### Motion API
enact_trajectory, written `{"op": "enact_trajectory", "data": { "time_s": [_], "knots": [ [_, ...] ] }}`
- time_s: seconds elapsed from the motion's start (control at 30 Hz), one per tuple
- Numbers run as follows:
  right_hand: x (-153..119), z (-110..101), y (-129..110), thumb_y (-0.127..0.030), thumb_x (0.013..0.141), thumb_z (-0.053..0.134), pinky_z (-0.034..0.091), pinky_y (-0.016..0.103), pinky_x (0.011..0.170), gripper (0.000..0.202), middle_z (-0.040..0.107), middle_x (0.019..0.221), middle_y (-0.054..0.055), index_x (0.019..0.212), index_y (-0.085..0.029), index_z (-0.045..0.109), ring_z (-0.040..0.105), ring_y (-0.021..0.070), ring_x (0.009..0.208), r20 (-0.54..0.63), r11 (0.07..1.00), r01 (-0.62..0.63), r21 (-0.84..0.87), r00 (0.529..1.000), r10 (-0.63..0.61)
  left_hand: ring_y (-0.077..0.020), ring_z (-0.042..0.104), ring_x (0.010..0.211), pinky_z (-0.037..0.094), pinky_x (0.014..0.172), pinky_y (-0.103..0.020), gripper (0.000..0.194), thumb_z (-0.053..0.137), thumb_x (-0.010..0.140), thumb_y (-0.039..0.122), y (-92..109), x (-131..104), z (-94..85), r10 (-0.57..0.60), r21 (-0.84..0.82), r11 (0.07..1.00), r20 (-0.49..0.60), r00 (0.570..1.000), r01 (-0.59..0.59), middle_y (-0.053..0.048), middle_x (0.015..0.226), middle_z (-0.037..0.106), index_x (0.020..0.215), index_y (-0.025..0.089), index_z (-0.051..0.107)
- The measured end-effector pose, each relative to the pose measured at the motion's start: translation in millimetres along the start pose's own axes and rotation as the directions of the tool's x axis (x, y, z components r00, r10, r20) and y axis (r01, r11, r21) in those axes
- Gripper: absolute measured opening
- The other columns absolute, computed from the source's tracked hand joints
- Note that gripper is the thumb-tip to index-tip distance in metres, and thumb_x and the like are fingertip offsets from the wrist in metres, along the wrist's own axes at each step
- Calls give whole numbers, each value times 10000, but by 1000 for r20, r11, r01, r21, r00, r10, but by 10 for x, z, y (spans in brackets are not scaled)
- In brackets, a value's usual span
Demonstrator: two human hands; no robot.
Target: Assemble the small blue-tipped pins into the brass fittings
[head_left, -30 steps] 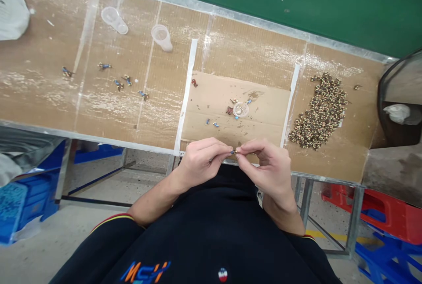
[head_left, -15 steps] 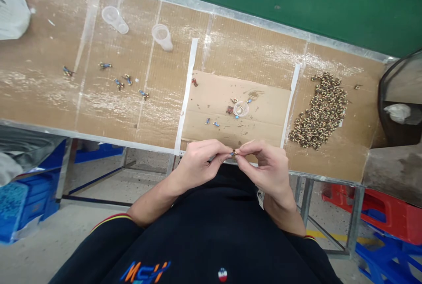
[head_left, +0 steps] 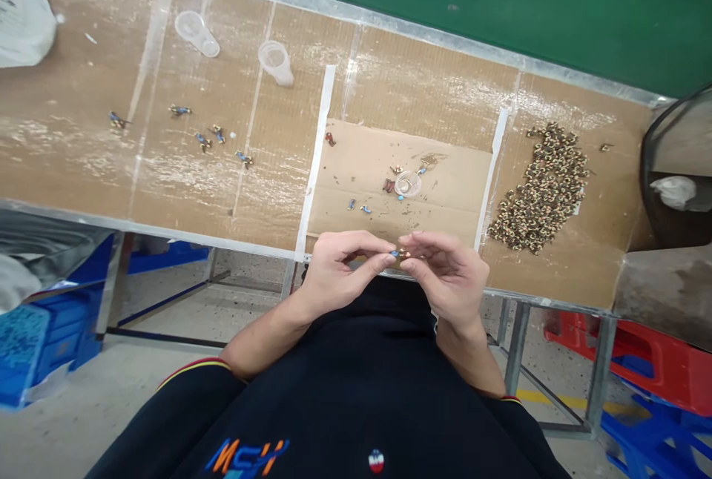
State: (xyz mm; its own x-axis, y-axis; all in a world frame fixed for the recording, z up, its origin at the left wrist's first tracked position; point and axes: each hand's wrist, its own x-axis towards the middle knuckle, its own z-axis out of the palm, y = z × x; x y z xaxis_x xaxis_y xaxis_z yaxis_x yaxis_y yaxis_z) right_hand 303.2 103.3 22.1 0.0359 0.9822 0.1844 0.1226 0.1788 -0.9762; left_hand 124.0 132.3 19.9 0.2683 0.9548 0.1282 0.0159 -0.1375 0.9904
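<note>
Between the thumb and forefinger of my left hand [head_left: 345,268] is a small blue and brownish-gold figurine [head_left: 399,253], held just over the table's front edge. My right hand [head_left: 450,271] is at the figurine's brown end, its thumb and forefinger parted around it; whether the thumb touches it I cannot tell. Ahead of my hands a cardboard sheet [head_left: 445,219] carries a small clear cup [head_left: 408,184]. Near the cup lie reddish-brown pieces [head_left: 389,186] and a few small blue pieces [head_left: 366,209].
At right, a large heap of small brown and cream figurines [head_left: 539,190] lies on the table. Several blue figurines [head_left: 203,141] and two clear plastic cups [head_left: 275,62] are at left. A white bag [head_left: 25,12] sits far left. Red and blue stools [head_left: 661,360] stand below right.
My right thumb and forefinger have parted from their pinch, and more of the figurine's brown end shows. My left hand keeps its grip.
</note>
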Motion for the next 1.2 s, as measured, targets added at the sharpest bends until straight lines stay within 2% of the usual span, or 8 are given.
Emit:
{"op": "enact_trajectory", "data": {
  "time_s": [0.07,0.23,0.43,0.63,0.83,0.97,1.2],
  "knots": [
    [28,-11,2,-202,879,797,671,279,684,290,813,964,20,1150,-296,752,770,157,757,19,999,35,-13,999,-35,-120,739,633,593,595,-189,36,772,882,197,13,3,-4,28,14,1000,-10,1000,-28,-41,774,810,859,180,794],
    [74,-20,-24,-141,903,736,614,290,643,149,783,807,12,955,-272,782,730,165,710,31,990,100,-100,995,-98,-126,740,636,594,601,-199,33,776,881,204,-11,-3,9,43,35,999,-11,999,-42,-43,787,813,884,188,804],
    [59,2,-2,-125,882,750,596,274,645,202,778,841,16,1033,-259,769,714,151,715,32,989,107,-99,994,-104,-120,747,644,602,609,-185,34,761,888,178,-23,0,32,62,40,997,-1,998,-62,-39,796,817,888,177,794],
    [47,68,17,-155,909,739,603,275,612,97,791,792,26,945,-233,783,732,158,681,-54,986,114,-118,991,-121,-124,762,683,607,621,-177,56,760,904,203,-32,3,50,59,38,998,-32,998,-57,-58,829,821,918,158,789],
    [16,101,7,-184,938,710,608,277,613,102,801,821,31,967,-242,789,741,159,695,-84,985,107,-135,989,-119,-120,761,690,595,625,-172,28,752,911,172,-46,19,82,162,41,986,-57,985,-160,-58,810,811,898,154,771],
    [1,117,10,-173,936,710,596,277,612,111,786,802,23,980,-245,781,727,155,691,-93,987,124,-105,987,-134,-111,743,668,581,617,-167,24,745,911,150,-50,20,105,220,43,975,-69,973,-217,-52,774,793,889,147,753],
    [-39,169,16,-142,938,699,585,272,642,156,775,821,16,1014,-255,777,711,144,720,-95,994,113,0,989,-112,-111,708,625,574,588,-189,55,717,935,172,-84,-30,171,239,15,971,-112,964,-239,-46,739,765,884,150,723]
  ]
}}
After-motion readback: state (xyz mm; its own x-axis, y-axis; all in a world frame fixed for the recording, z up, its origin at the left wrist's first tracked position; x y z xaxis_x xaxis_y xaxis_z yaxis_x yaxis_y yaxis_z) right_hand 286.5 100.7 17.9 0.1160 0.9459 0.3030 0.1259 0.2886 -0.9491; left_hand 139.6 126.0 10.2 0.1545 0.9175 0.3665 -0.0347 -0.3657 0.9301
